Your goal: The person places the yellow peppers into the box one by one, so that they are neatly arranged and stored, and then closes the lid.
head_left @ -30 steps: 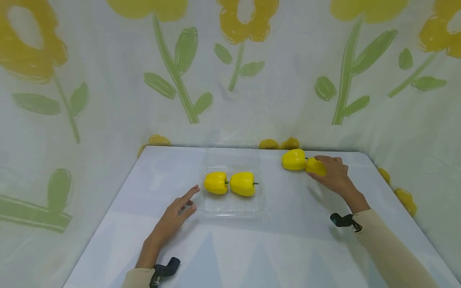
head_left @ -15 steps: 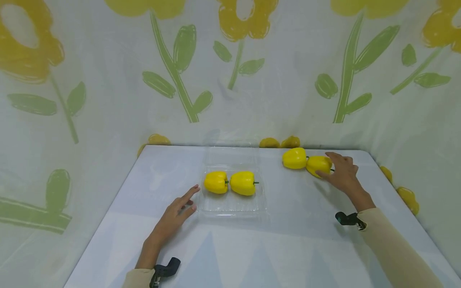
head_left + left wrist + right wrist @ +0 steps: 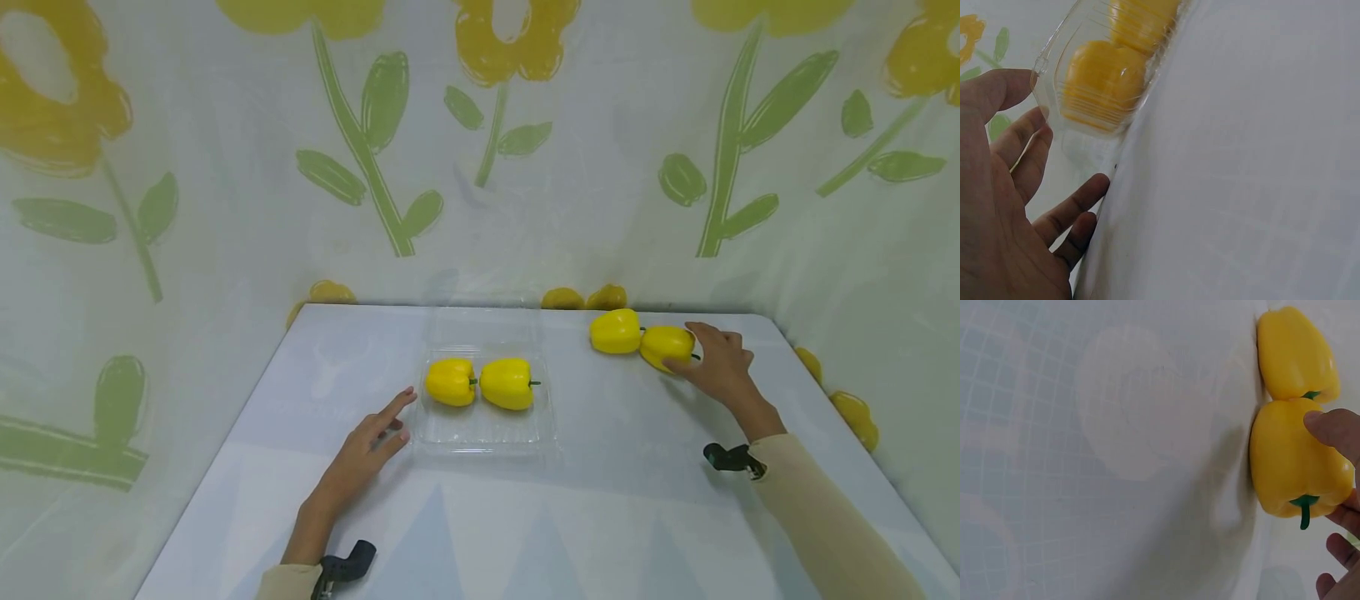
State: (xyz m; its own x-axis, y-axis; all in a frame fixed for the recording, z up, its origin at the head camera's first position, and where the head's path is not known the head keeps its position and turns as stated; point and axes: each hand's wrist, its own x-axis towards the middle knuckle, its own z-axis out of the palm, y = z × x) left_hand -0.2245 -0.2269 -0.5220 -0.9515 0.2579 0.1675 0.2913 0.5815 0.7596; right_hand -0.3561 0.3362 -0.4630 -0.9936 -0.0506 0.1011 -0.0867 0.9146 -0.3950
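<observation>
Two yellow bell peppers lie on their sides near the table's far edge, one (image 3: 615,332) left of the other (image 3: 664,345), almost end to end. My right hand (image 3: 718,362) pinches the right-hand pepper (image 3: 1297,456) at its stem end, thumb on the near side and index finger on the far side. Its other fingers stand off the pepper in the right wrist view. A clear plastic clamshell box (image 3: 487,429) holds two more peppers, left (image 3: 450,382) and right (image 3: 506,383). My left hand (image 3: 363,442) is at the box's left side, fingers loosely stretched, fingertips right at the rim (image 3: 1040,78).
The box's transparent lid (image 3: 483,327) stands up behind it, towards the far edge. The white table (image 3: 600,517) carries pale blue triangles at its near side. A curtain (image 3: 585,208) printed with yellow flowers hangs round the back and sides.
My right hand has drawn back to the right, uncovering more of the right-hand pepper and its stem. That pepper has shifted slightly right. The left hand and box stay put.
</observation>
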